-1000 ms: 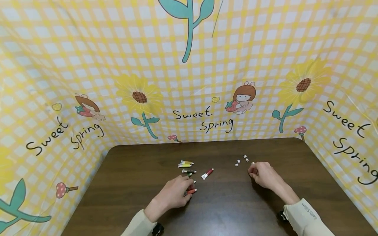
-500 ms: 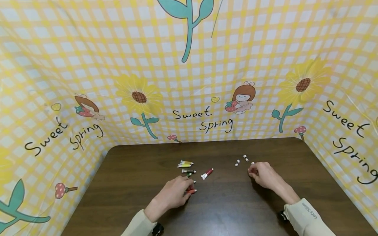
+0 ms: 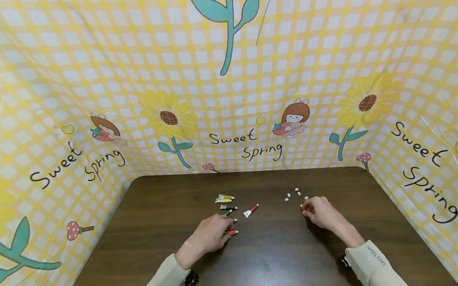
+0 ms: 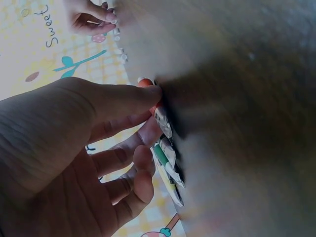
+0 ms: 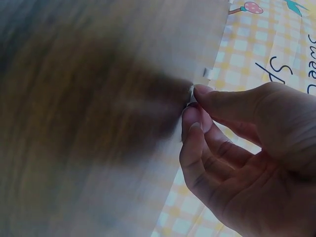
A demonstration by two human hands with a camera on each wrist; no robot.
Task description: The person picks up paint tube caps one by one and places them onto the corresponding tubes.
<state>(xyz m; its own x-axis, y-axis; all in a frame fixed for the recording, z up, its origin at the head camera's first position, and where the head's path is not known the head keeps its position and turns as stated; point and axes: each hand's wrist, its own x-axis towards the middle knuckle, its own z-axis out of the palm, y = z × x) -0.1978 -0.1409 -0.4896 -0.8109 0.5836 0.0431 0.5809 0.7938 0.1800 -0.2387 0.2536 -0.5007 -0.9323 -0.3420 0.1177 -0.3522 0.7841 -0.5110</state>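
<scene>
My left hand (image 3: 210, 235) pinches an orange-red paint tube (image 3: 232, 232) with a white cap, low over the tabletop. In the left wrist view the thumb lies along that paint tube (image 4: 144, 84), with the other fingers behind it. Green tubes (image 3: 228, 213) lie just beyond the hand, partly hidden by it. My right hand (image 3: 322, 212) pinches a small white piece (image 3: 301, 206) between thumb and fingertips at the table surface; the fingers cover most of it. Beside it, another small white piece (image 3: 306, 197) lies near the knuckles.
Yellow tubes (image 3: 224, 201), a dark green tube (image 3: 228, 207) and a dark red tube (image 3: 252, 211) lie on the brown table (image 3: 171, 190). Several loose white pieces (image 3: 289, 195) are spread at the right back. A checked cloth (image 3: 229, 103) rises behind the table and at its sides.
The hands stay nearly in place. A bit more of the white piece shows at my right fingertips, and my left fingers have shifted slightly on the orange-red tube.
</scene>
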